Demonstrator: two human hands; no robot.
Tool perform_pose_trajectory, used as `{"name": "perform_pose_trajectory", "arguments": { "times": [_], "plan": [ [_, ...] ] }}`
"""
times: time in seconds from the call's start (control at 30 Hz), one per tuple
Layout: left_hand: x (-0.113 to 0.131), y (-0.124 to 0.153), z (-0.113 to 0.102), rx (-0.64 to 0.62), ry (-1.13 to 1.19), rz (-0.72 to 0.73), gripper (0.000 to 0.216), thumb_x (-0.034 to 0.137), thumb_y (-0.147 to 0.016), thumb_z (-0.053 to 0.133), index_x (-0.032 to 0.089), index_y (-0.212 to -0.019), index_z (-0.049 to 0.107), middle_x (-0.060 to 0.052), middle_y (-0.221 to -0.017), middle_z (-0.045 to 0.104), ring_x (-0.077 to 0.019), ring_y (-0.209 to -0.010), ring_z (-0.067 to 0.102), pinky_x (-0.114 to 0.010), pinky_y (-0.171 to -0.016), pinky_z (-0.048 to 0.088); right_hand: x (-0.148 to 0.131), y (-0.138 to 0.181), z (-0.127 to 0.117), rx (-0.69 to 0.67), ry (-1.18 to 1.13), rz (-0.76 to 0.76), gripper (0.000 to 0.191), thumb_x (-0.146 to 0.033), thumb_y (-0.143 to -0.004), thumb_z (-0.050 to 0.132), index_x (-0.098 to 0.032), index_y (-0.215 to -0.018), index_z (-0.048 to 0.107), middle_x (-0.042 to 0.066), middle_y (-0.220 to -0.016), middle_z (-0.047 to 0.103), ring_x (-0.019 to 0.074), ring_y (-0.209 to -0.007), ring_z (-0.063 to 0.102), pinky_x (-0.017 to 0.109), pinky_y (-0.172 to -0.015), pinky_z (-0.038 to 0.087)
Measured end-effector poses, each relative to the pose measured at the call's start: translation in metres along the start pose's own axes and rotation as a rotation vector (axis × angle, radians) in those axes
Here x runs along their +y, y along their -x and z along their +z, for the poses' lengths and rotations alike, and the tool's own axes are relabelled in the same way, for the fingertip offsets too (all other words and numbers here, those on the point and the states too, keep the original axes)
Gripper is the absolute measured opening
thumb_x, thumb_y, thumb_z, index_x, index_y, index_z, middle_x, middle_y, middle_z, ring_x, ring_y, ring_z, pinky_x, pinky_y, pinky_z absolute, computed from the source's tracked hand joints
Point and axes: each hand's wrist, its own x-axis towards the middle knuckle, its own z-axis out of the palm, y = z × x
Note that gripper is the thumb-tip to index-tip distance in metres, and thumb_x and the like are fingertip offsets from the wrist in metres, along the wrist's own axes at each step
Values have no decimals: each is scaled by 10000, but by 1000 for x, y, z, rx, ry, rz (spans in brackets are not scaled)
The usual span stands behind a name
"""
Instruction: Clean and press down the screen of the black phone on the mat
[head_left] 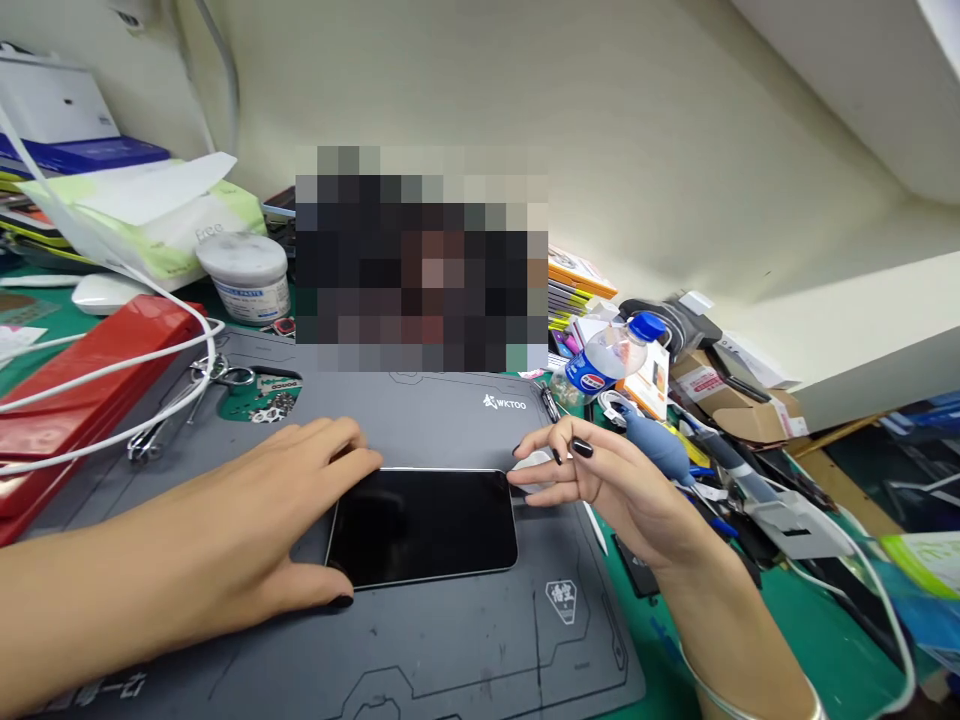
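A black smartphone [422, 525] lies screen up on a grey work mat [420, 640]. My left hand [270, 510] lies flat over the phone's left end, fingers stretched along its top edge and thumb at its lower corner, steadying it. My right hand [600, 480] hovers at the phone's right end, fingers loosely curled with dark nails. A small white piece [534, 465] sits right under its fingertips; whether they pinch it is unclear.
Red box [82, 380] and white cable [112, 370] at left, tweezers and scissors [187, 400] beside them. White tub [246, 275] and tissue pack [172, 215] behind. Water bottle [611, 355], blue air blower [656, 445], tools and boxes clutter the right side.
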Motion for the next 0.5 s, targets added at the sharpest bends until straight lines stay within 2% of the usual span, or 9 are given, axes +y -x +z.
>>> {"name": "perform_pose_trajectory", "arguments": {
  "times": [0.07, 0.13, 0.27, 0.33, 0.5],
  "plan": [
    [-3, -1, -4, -58, 17, 40, 404, 430, -951, 797, 344, -1341, 737, -59, -1359, 736, -303, -1152, 762, -410, -946, 656, 1, -1, 5, -37, -16, 35, 511, -663, -861, 934, -228, -869, 666, 94, -1117, 801, 292, -945, 879, 379, -765, 727],
    [-6, 0, -5, -62, 4, 64, 379, 433, -964, 797, 331, -1324, 733, -64, -1365, 738, -309, -1165, 763, -414, -953, 659, 2, -1, 9, -55, -19, 53, 511, -662, -858, 940, -225, -878, 676, 93, -1116, 803, 291, -917, 881, 386, -763, 729],
    [-10, 1, -2, -20, -24, 68, 457, 437, -919, 854, 304, -1338, 726, -75, -1370, 758, -337, -1199, 763, -417, -939, 663, 2, 2, 6, -16, 15, 17, 503, -678, -891, 916, -240, -886, 669, 77, -1199, 797, 267, -1031, 866, 369, -888, 713],
    [-9, 0, -1, -12, -23, 68, 477, 438, -902, 864, 304, -1342, 735, -76, -1372, 762, -344, -1215, 761, -418, -942, 662, 2, 4, 0, -11, 48, 15, 457, -652, -943, 876, -244, -902, 673, 92, -1230, 805, 266, -1047, 857, 378, -890, 710],
    [1, -8, -5, -34, -3, 9, 398, 414, -840, 855, 272, -1208, 797, -98, -1298, 772, -372, -1147, 782, -468, -910, 667, -2, 4, -4, -42, 151, 40, 415, -590, -964, 871, -230, -842, 706, 134, -1233, 838, 253, -1005, 833, 374, -840, 702]
  ]
}}
